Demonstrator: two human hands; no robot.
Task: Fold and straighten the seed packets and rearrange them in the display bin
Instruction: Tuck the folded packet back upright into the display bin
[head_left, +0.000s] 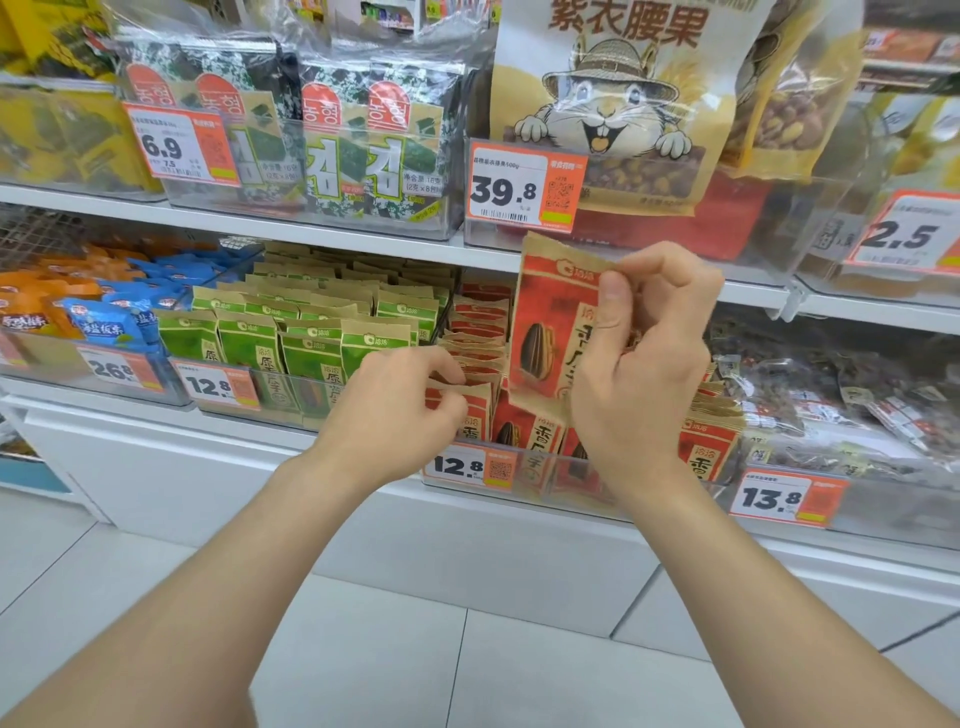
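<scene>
A: Nearest the camera, what are the two hands doing?

B: The right hand (644, 364) grips a red seed packet (550, 332) lifted above the display bin (566, 493). Its thumb presses on the packet's front near the top edge, with the fingers curled behind. The left hand (395, 410) pinches the top flap of a front-row packet (475, 418) standing in the bin.

A: So how should the fold go?

B: Probably the thumb should run along the held packet's crumpled top and press the flap flat against the fingers behind before the packet goes down. It hangs tilted, so squaring it upright first would help it slide in.

A: And the left hand's part?

B: Likely to hold the front row aside and open a slot. Farther back the red rows (480, 322) lean unevenly, so the packet could snag on their raised flaps.

A: Anything beyond?

B: The green packets (311, 332) stand just beside, in the neighbouring bin. The red one should stay out of there.
</scene>
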